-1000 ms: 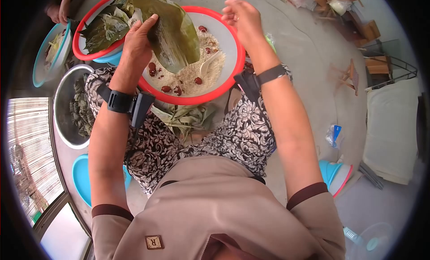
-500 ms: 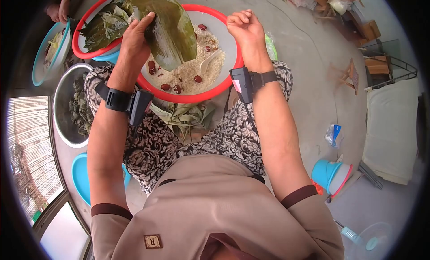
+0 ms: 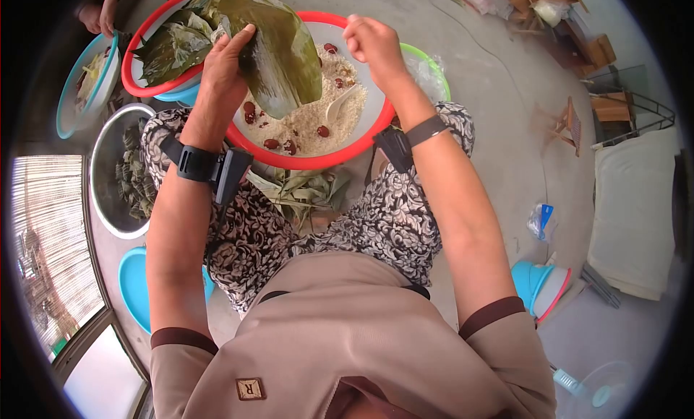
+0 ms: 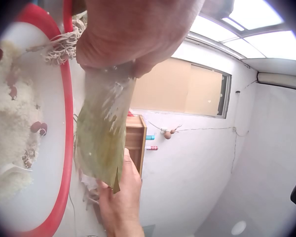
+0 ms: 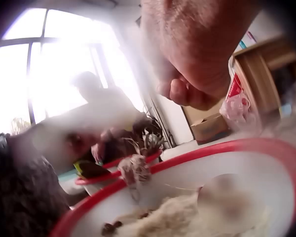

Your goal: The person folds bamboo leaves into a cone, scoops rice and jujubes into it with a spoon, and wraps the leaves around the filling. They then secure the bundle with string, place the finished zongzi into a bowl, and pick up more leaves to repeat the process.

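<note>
My left hand [image 3: 223, 68] pinches broad green bamboo leaves [image 3: 278, 61], thumb on top, over a red-rimmed white basin [image 3: 376, 94]. The leaves hang from its fingers in the left wrist view. Uncooked white rice [image 3: 311, 130] with several red dates [image 3: 323, 131] and a white spoon [image 3: 341, 105] fills the basin's middle. My right hand [image 3: 376, 49] hovers above the basin's right rim, apart from the leaves in the head view. Its fingers [image 5: 180, 91] curl inward with nothing visible in them.
Another red-rimmed basin [image 3: 130, 76] at upper left holds more leaves. A steel basin [image 3: 101, 202] with wrapped leaf bundles stands by my left knee. Loose leaves [image 3: 303, 191] lie below the rice basin. Another person's hands [image 3: 105, 18] touch a blue-rimmed basin [image 3: 63, 108].
My right hand shifted slightly right and turned, then came back left toward the leaves with its fingers curled. The left hand keeps its grip on the leaves, nearly still.
</note>
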Tool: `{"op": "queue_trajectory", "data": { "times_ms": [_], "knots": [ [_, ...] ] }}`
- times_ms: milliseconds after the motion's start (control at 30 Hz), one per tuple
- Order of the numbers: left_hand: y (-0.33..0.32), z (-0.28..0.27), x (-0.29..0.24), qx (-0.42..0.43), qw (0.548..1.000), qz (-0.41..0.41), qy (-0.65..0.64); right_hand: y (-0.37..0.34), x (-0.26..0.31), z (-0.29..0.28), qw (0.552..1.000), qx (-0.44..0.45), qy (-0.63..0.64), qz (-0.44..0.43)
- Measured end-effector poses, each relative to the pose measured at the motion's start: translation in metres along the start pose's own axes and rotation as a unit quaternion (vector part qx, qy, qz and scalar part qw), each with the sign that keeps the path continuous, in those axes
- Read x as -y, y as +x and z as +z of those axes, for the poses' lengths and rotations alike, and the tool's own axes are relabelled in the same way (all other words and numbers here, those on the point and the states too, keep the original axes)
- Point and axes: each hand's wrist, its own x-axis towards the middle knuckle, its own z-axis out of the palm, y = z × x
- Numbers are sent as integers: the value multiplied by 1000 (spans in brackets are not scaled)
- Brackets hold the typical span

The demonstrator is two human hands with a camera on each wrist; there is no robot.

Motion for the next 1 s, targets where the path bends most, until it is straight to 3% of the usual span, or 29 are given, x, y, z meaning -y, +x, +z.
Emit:
{"op": "queue_trajectory", "data": {
  "times_ms": [33,67,100,133,333,467,533,567,600,633,767,800,833,867,900,967,1000],
  "knots": [
    [0,0,1,-5,1000,1,1,4,-5,-5,1000,0,0,0],
    [0,-1,1,-4,1000,1,1,11,-12,-13,945,33,314,85],
    [-1,-1,1,4,1000,3,-1,12,-12,-18,787,62,592,160],
    [0,0,0,13,1000,5,-4,12,-14,-22,762,42,625,166],
    [-2,2,-1,11,1000,1,1,11,-16,-28,729,18,664,167],
    [-4,4,-1,0,1000,6,5,13,-16,-28,747,0,646,159],
    [-3,4,-1,12,1000,6,0,12,-14,-26,816,21,561,137],
    [-3,3,0,11,1000,5,0,10,-16,-22,815,20,562,138],
    [-3,3,0,17,1000,-3,-6,4,-13,-11,983,-76,166,-9],
    [-3,3,-1,23,1000,-9,-10,-1,-11,-3,939,-154,-265,-154],
    [0,2,1,-11,1000,16,7,-1,-10,-2,929,-91,-329,-143],
    [0,1,1,-8,1000,11,6,1,-12,-7,930,-89,-328,-143],
    [0,1,2,-4,1000,5,6,5,-15,-16,996,-18,-80,-46],
    [0,3,3,-3,1000,7,7,8,-16,-27,982,57,175,51],
    [-2,6,2,15,1000,-5,4,12,-25,-39,981,64,177,43],
    [2,4,1,32,999,1,7,23,-47,-45,908,148,366,143],
    [-1,10,1,17,1000,12,-4,22,-35,-32,904,165,372,133]
  ]
}}
